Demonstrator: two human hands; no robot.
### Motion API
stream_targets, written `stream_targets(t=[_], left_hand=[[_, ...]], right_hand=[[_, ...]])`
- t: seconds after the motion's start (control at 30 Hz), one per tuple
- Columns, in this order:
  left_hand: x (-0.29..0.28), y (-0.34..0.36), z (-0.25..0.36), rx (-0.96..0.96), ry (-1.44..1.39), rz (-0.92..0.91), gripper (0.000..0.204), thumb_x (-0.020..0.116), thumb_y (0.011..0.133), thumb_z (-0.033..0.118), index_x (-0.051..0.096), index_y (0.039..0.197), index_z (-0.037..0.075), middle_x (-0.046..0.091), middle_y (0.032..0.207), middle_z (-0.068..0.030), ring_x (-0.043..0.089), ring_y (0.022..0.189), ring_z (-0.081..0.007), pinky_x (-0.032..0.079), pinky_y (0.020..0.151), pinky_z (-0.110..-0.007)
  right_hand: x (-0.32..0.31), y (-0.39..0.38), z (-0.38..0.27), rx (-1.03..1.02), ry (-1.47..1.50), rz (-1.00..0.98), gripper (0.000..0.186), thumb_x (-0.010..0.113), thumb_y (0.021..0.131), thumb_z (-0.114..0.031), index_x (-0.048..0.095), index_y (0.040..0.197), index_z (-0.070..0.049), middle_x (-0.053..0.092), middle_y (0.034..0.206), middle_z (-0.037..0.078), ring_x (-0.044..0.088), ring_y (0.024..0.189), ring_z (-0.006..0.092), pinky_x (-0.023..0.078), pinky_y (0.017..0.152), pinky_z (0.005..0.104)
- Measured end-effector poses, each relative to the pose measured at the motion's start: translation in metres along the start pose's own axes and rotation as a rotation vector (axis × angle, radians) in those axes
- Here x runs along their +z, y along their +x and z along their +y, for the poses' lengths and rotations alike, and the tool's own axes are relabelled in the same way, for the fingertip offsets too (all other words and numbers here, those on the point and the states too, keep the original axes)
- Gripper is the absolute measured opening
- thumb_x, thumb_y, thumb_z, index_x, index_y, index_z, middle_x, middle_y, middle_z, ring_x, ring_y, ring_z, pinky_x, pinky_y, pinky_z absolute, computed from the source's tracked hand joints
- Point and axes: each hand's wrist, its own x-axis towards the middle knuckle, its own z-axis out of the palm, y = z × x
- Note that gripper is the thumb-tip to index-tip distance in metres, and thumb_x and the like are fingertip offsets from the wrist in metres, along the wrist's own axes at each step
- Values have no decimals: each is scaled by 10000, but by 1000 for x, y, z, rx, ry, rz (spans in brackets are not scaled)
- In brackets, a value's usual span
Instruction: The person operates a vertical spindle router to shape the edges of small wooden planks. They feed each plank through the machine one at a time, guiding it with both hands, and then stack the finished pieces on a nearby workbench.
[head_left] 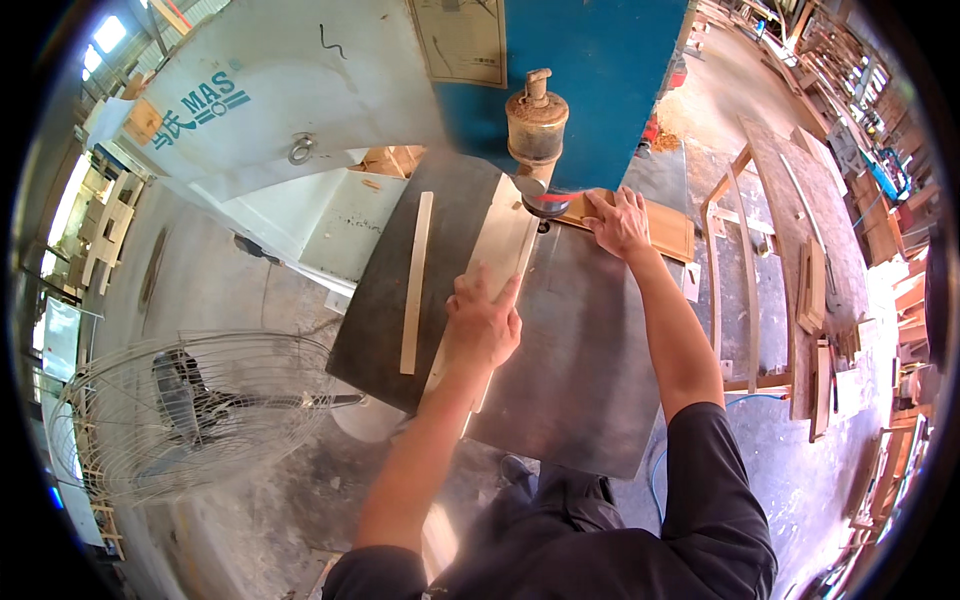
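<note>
My left hand (483,325) lies on a long pale wooden board (505,240), its fingers spread on the surface. This board runs lengthwise over the dark metal machine table (580,370). Farther right, my right hand (622,225) holds a brown wooden panel (672,235), its fingers reaching across the panel's top. The panel's left end meets a black round part with a red edge (547,203). Above that part stands a dusty tan canister (537,125). A thin pale wood strip (417,285) lies left of the board, touched by neither hand.
A large machine housing, white (300,90) and blue (600,90), rises behind the table. A caged fan (200,415) stands at the left. At the right is a wooden bench (780,220) with loose wood pieces. A blue hose (655,475) runs along the floor.
</note>
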Motion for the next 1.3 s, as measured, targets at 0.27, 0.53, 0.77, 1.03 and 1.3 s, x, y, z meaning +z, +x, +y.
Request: stream_targets(t=[0.27, 0.53, 0.77, 1.03, 1.3], left_hand=[[5, -4, -2, -18, -101, 74, 627, 697, 943, 260, 623, 1564, 296, 464, 1659, -255, 450, 1457, -543, 468, 1128, -626], [4, -1, 2, 30, -109, 136, 607, 699, 947, 265, 647, 1550, 306, 482, 1659, -248, 501, 1441, -536, 485, 1131, -617], [34, 3, -24, 88, -112, 205, 582, 719, 943, 267, 677, 1523, 295, 553, 1612, -243, 534, 1429, -524, 505, 1134, -606], [27, 7, -12, 56, -119, 85, 538, 696, 975, 211, 683, 1510, 157, 464, 1669, -289, 451, 1505, -523, 374, 1271, -594], [24, -4, -40, 80, -47, 7, 567, 632, 1012, 198, 622, 1570, 101, 431, 1684, -323, 425, 1517, -550, 333, 1288, -600]], right_hand=[[-51, -106, -1, -37, -32, -132, 655, 805, 942, -413, 626, 1564, -315, 507, 1600, 225, 441, 1518, 436, 304, 1288, 619], [-117, -215, -21, -66, 66, -211, 711, 841, 907, -439, 612, 1563, -287, 551, 1521, 245, 477, 1465, 462, 355, 1241, 604], [-159, -236, 12, 94, 15, -328, 750, 890, 839, -535, 656, 1520, -326, 654, 1299, 239, 599, 1261, 441, 538, 982, 543], [-180, -361, 217, 942, 256, -71, 686, 763, 891, -600, 703, 1494, -279, 753, 1251, 298, 726, 1188, 457, 582, 1036, 531], [-195, -354, 473, 1303, 23, 99, 646, 762, 870, -528, 747, 1438, -220, 774, 1259, 271, 667, 1259, 503, 558, 1088, 544]])
